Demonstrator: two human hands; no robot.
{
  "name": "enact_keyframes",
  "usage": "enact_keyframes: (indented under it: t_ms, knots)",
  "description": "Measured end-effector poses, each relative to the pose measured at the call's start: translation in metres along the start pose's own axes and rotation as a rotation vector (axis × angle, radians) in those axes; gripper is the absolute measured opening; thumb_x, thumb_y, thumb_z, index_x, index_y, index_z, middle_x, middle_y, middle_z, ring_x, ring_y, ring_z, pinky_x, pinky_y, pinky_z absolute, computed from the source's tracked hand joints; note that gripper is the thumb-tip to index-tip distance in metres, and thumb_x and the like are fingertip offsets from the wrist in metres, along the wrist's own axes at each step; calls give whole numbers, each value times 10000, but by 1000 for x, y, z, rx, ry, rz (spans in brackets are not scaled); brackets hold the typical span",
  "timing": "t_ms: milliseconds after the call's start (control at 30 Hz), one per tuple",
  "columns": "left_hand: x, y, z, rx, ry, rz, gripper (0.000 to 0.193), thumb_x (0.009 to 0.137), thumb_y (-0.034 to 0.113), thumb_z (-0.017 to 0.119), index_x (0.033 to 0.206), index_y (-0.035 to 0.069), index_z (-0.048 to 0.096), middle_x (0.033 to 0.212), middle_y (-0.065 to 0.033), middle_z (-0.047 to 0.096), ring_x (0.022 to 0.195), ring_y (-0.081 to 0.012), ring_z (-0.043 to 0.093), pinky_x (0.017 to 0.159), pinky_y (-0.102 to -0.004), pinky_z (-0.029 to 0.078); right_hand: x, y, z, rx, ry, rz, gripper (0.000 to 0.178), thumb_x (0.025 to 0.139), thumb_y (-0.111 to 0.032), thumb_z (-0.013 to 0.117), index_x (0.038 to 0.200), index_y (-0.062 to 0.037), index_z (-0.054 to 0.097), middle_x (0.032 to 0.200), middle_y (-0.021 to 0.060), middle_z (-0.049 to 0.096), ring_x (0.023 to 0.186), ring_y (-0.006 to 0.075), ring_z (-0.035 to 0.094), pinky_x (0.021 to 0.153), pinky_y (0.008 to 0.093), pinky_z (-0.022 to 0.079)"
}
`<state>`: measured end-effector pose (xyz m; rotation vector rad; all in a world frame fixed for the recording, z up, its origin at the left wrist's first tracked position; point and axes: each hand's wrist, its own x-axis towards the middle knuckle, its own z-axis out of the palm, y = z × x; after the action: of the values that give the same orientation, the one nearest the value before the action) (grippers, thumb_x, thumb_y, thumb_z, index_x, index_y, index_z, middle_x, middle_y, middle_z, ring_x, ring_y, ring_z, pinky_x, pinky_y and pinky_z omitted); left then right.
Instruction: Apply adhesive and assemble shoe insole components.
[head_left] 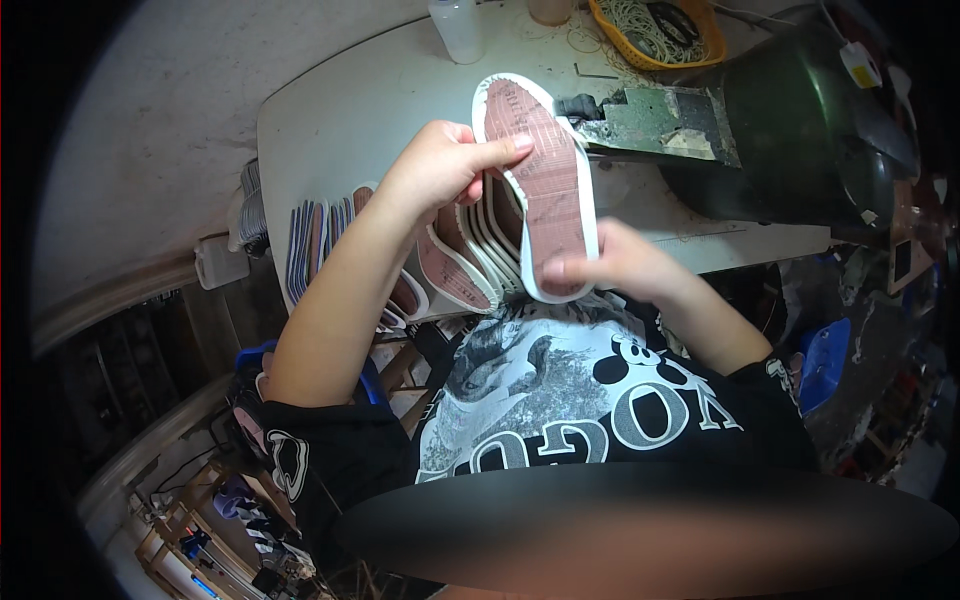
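Observation:
Both my hands hold a shoe sole (550,195) with a white rim and a pinkish-brown printed inner face turned up. My left hand (455,170) grips its left edge near the broad end, thumb pressed on the inner face. At the narrow end, my right hand (615,262) closes on the right edge, its thumb also on top; its other fingers are hidden below. The sole's far right edge lies against the dark tip of a green machine arm (650,122); whether they touch, I cannot tell. Similar soles (455,268) stand in a row beneath it.
Flat striped pieces (310,240) stand at the table's left. A clear plastic cup (458,30) and a yellow basket (660,35) of stringy loops sit at the back of the white table (340,110). The machine's large dark green body (800,120) fills the right side. A blue bin (825,365) is at the lower right.

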<state>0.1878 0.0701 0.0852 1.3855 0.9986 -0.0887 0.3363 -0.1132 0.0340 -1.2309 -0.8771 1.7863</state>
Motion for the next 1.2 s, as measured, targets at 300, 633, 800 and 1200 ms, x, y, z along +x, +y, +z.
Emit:
enact_keyframes:
  t_ms: [300,633,800,1200]
  knots:
    - [27,-7,-11,-103,112,29,448,738,450,764,607,71,565,432,21,462,346,-51,399,352,-182,274,-9,8,19,282,197,45,205,869,-185,650,948,4,638,722,65,649,550,94,593,526,194,445]
    - [77,17,-58,656,276,184,720,710,648,671,948,-30,626,925,-191,606,857,-231,580,722,-315,461,30,-33,23,519,357,-123,199,857,-181,645,903,12,639,728,76,655,532,99,596,498,181,437]
    - [88,38,-52,803,244,797,750,712,595,685,1236,72,561,1413,-229,388,1387,-335,234,1123,-442,211,38,-33,18,556,383,-131,200,862,-189,647,907,6,640,731,88,660,552,108,618,499,177,461]
    - [81,78,-47,999,-379,475,442,706,432,762,800,44,574,651,-43,519,667,-158,525,590,-305,400,44,-45,27,696,404,-171,331,941,-231,570,1095,61,590,984,149,659,829,196,685,657,232,567]
